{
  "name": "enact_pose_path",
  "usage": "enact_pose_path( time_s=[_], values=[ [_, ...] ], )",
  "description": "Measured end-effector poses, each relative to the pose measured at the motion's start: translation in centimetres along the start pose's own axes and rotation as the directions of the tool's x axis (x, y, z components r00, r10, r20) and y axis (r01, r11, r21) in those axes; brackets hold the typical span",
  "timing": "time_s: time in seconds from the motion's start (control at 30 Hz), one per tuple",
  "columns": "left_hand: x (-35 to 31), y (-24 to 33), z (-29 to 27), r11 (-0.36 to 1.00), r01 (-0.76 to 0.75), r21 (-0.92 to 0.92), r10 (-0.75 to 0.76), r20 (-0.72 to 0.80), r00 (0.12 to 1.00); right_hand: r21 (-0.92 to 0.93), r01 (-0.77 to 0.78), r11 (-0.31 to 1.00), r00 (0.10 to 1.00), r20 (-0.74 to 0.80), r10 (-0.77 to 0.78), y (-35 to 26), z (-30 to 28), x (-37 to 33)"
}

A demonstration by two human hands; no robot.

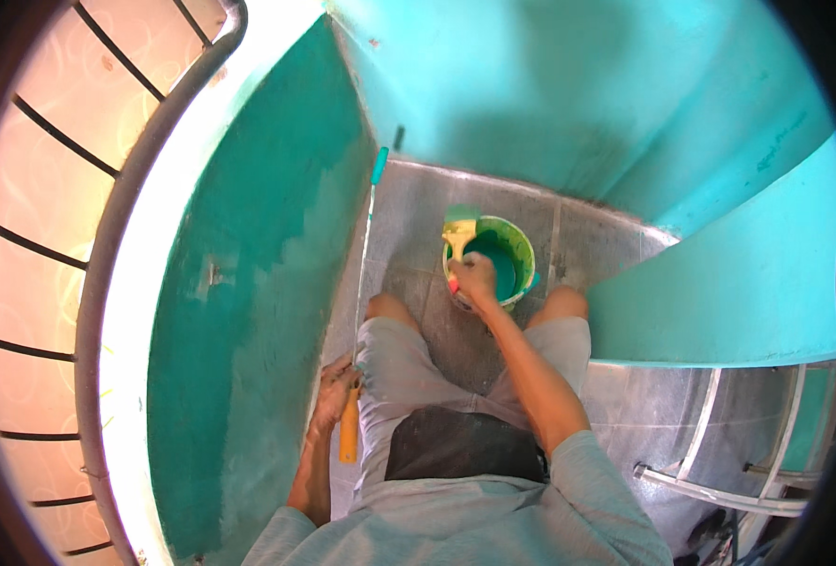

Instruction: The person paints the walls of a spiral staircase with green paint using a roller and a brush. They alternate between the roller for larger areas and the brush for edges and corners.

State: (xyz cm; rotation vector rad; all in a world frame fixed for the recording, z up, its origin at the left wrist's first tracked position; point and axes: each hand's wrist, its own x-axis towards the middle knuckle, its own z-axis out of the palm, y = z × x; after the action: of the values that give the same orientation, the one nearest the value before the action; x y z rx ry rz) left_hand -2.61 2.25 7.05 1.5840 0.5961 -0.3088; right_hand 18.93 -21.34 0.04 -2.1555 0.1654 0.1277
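My right hand (pixel 476 277) is closed around a paintbrush (pixel 458 238) with a yellow body and a green-stained tip. It holds the brush over the left rim of a light-green bucket (pixel 529 247), which stands on the floor between my knees. Dark green paint (pixel 506 267) lies inside the bucket. My left hand (pixel 335 387), beside my left thigh, grips a paint roller (pixel 349 429) just above its orange handle. The roller's long thin rod runs forward to a small teal roller head (pixel 380 166) near the wall corner.
On the left a low wall (pixel 248 255) carries darker and lighter green patches. Above it curves a brown handrail (pixel 121 208) with black bars. A turquoise wall (pixel 550 94) stands ahead, and a curved turquoise panel (pixel 729 274) on the right. A metal ladder (pixel 701 429) lies at lower right.
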Motion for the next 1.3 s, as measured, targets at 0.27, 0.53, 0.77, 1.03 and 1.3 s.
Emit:
enact_pose_path(
  time_s=[0.27, 0.53, 0.77, 1.03, 1.3],
  values=[
    [-0.2, -1.1, -0.8, 0.995, -0.088, 0.038, 0.09, -0.066, 0.994, -0.177, 0.16, 0.971, 0.986, -0.012, -0.165, 0.5, -11.1, -2.9],
    [-0.1, -1.1, -0.9, 0.988, -0.052, 0.144, 0.055, -0.019, 0.998, -0.6, 0.281, 0.749, 0.949, 0.288, -0.126, 0.1, -9.0, 3.1],
    [-0.1, -2.2, -1.4, 0.973, -0.109, 0.203, 0.113, -0.009, 0.994, -0.704, 0.428, 0.567, 0.855, 0.519, 0.0, 0.3, -6.1, 6.9],
    [-0.5, -1.0, -0.6, 0.986, -0.065, 0.154, 0.069, -0.019, 0.997, -0.706, 0.379, 0.599, 0.878, 0.479, 0.01, 2.0, -6.1, 7.5],
    [-0.1, -2.2, -0.7, 0.982, -0.082, 0.169, 0.087, -0.024, 0.996, -0.578, 0.333, 0.745, 0.942, 0.243, -0.232, -4.2, -10.5, 0.4]
  ],
)
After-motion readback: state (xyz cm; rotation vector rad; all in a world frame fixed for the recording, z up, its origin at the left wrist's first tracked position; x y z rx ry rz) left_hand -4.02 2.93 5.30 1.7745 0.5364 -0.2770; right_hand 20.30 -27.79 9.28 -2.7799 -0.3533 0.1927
